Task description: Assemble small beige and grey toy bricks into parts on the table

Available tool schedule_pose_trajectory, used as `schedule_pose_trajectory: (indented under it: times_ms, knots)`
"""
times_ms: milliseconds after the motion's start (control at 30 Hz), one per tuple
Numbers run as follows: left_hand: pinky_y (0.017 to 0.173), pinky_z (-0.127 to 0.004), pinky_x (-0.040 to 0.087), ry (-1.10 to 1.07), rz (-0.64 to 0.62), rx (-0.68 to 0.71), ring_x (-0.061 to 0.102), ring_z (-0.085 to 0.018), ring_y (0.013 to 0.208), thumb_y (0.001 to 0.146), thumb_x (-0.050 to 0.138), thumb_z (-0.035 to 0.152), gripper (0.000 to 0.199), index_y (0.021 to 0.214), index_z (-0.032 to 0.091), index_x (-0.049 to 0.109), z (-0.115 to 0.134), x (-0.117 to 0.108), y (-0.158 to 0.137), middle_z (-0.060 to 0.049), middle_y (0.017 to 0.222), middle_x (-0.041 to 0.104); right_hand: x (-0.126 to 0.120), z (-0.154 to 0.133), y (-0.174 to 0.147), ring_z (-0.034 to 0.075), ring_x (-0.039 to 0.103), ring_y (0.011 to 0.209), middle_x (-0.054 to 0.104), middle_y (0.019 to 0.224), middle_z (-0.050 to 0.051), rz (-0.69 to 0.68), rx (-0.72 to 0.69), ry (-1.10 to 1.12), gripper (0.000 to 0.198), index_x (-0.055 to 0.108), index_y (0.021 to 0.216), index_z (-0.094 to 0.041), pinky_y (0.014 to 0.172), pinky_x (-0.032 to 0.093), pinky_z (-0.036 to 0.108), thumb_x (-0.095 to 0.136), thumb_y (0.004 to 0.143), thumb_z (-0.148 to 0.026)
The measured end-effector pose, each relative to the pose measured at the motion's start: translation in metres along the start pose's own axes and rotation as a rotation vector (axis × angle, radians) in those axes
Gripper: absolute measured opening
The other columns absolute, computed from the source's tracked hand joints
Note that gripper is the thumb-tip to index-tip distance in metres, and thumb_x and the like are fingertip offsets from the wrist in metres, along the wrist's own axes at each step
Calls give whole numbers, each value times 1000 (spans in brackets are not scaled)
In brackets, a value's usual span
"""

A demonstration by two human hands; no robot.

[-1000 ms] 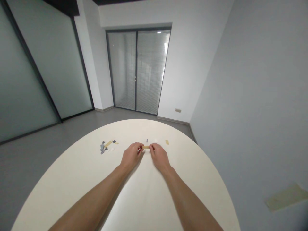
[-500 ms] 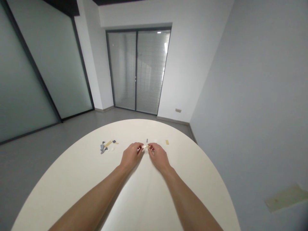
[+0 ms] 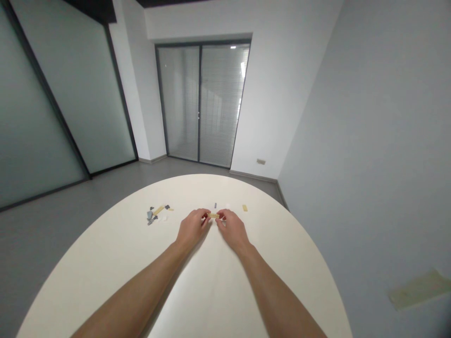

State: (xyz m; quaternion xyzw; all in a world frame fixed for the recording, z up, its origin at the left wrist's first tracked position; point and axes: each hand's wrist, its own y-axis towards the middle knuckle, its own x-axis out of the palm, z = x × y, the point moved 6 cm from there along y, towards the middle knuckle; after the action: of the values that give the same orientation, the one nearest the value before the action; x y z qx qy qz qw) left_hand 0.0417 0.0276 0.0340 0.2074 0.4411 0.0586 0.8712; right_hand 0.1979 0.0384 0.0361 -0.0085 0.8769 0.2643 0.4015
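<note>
Between my two hands is a small tan building brick [image 3: 213, 215] with what look like studs along it. My left hand [image 3: 192, 226] pinches its left end, fingers closed. At the opposite end, the thumb and fingertips of my right hand [image 3: 233, 228] grip it too. Just beyond the brick lies a small grey piece [image 3: 215, 205] on the white table [image 3: 197, 291]. Off to the right is a flat tan piece [image 3: 244, 208]. The brick's ends are hidden by my fingertips.
Left of my hands lies a loose group of pieces: a long tan piece [image 3: 159, 211], a dark piece [image 3: 167, 207], a grey piece [image 3: 150, 215] and several others. The round table's far edge curves before a glass door [image 3: 218, 103]. A wall [image 3: 369, 155] stands on the right.
The brick between my fingers has turned slightly, and its tan studded side shows more plainly, with less glare. Both hands stay nearly in place; the loose pieces have not moved.
</note>
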Motion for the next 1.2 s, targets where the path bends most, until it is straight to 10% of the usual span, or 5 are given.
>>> schedule_pose_trajectory:
  times_ms: [1200]
  knots:
    - [80, -29, 46, -37, -51, 75, 62, -19, 97, 92, 54, 32, 18, 101, 26, 69, 9, -2, -2, -2, 100, 71, 2, -7, 0, 17, 60, 94, 68, 101, 4, -30, -101, 33, 14, 65, 103, -22, 85, 46, 30, 56, 92, -24]
